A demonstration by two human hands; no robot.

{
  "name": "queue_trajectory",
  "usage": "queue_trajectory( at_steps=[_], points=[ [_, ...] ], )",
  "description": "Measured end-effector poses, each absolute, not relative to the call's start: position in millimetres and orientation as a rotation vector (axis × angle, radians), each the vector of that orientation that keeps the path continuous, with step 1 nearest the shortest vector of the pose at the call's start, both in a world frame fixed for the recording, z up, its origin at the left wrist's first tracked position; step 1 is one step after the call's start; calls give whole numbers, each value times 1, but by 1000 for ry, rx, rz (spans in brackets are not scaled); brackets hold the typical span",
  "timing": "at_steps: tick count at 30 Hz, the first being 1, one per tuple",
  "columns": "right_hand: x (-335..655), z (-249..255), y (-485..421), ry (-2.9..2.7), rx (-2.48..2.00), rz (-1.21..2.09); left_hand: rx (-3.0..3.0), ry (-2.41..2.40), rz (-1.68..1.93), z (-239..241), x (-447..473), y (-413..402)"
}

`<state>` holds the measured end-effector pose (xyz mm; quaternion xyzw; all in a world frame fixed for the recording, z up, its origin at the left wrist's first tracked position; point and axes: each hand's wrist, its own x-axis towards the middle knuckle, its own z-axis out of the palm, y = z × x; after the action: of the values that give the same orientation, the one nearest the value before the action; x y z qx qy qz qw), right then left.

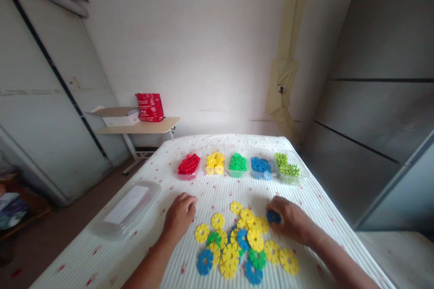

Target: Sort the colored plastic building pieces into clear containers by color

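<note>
My right hand [288, 219] is closed on a blue notched plastic disc [273, 216], just right of a loose pile. That pile holds yellow discs [229, 257], blue discs [205, 262] and green discs [257, 258], some overlapping. To the left of the pile, my left hand [181, 212] rests on the table with its fingers curled in; whether anything is inside them is hidden. Beyond both hands stands a row of clear tubs: red pieces [189, 164], yellow pieces [215, 162], green pieces [238, 162], blue pieces [261, 165] and light green pieces [286, 165].
A clear plastic lid or tray [154, 194] with a white paper lies at the table's left. The table wears a white ribbed, red-speckled cover [190, 253]. Behind left, a small desk [166, 125] bears a red bag [150, 107] and a white box [122, 119]. Grey cabinets flank both sides.
</note>
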<state>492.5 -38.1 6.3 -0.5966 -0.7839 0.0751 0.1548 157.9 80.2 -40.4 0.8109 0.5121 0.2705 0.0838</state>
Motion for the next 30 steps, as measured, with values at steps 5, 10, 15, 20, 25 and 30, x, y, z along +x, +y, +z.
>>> queue_trajectory(
  at_steps=[5, 10, 15, 20, 25, 30],
  points=[
    [503, 35, -18, -2185, -1597, -166, 2443, 1538, 790, -40, 158, 80],
    [511, 68, 25, -1966, -1633, -490, 2421, 1558, 782, -40, 159, 80],
    [490, 56, 24, -2035, -1513, -374, 2410, 1536, 808, -42, 158, 81],
    [453, 19, -38, -2322, -1305, -34, 2325, 1375, 868, -35, 160, 73],
    [440, -9, -73, -2605, -1165, -90, 2384, 938, 772, -20, 169, 32],
    [452, -28, -62, -2559, -1255, -200, 2675, 688, 436, -9, 174, -10]
  ],
)
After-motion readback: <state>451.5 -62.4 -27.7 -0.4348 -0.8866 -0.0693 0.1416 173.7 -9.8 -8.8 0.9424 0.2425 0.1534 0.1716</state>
